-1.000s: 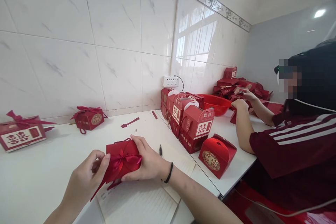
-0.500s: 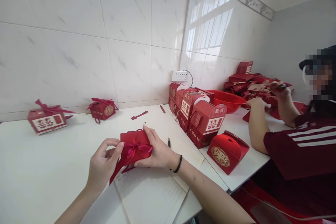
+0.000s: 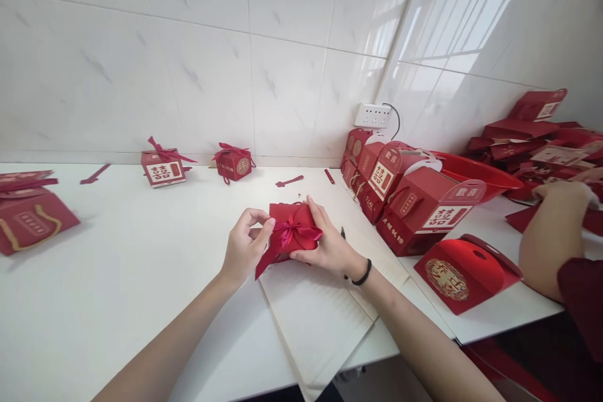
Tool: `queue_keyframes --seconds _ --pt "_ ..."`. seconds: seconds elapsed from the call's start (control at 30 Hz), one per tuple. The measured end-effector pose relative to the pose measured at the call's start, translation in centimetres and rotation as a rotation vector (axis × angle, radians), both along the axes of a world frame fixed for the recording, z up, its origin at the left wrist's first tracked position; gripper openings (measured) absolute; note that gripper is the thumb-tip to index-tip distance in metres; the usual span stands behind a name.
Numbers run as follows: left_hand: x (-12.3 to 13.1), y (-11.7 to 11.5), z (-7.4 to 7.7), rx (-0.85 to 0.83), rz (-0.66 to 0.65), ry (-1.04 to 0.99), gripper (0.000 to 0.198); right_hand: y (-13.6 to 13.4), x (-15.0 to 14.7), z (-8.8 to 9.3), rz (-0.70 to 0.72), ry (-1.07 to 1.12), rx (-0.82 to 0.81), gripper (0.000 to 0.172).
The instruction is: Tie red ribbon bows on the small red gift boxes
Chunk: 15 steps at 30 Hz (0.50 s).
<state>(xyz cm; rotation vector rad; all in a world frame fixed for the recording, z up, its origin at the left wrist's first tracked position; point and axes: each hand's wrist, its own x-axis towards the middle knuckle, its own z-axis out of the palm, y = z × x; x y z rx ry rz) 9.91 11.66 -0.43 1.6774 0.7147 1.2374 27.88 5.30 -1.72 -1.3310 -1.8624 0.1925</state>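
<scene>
A small red gift box (image 3: 305, 240) is held above an open notebook (image 3: 320, 314), with a shiny crimson ribbon (image 3: 287, 235) tied in a bow on its top. My left hand (image 3: 245, 245) pinches the ribbon at the bow's left side between thumb and fingertips; a ribbon tail hangs below it. Around the box's right side wraps my right hand (image 3: 330, 242), thumb at the front and fingers behind. A black band circles that wrist. Just right of this hand, a black pen (image 3: 343, 233) lies partly hidden.
Two ribboned boxes, one white-labelled (image 3: 164, 166) and one smaller (image 3: 234, 163), stand by the wall. A larger box (image 3: 38, 220) is at far left. Several red boxes (image 3: 424, 207), a red basin (image 3: 475, 169) and an open-topped box (image 3: 466, 273) stand right, near a co-worker's arm (image 3: 551, 245).
The view has swung left and down, so the large box at far left now shows and the co-worker's head is out of sight. Both hands keep their hold on the box and ribbon.
</scene>
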Motion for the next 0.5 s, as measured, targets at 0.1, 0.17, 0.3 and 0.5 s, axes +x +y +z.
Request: queue_keyframes --seconds 0.1,0.17,0.3,0.5 --pt "0.0 0.2 0.0 -0.007 -0.030 -0.001 0.018 -0.1 0.1 0.0 0.000 -0.018 0.002 0.111" --pt "-0.1 0.4 -0.1 -0.007 -0.031 0.011 0.017 -0.2 0.1 0.0 -0.003 -0.027 -0.001 0.110" --pt "-0.3 1.0 -0.2 -0.052 -0.016 0.043 0.016 -0.3 0.1 0.1 -0.010 -0.018 0.000 0.109" --pt "-0.7 0.5 0.6 -0.061 -0.104 0.182 0.029 -0.4 -0.1 0.2 -0.010 -0.012 -0.012 0.107"
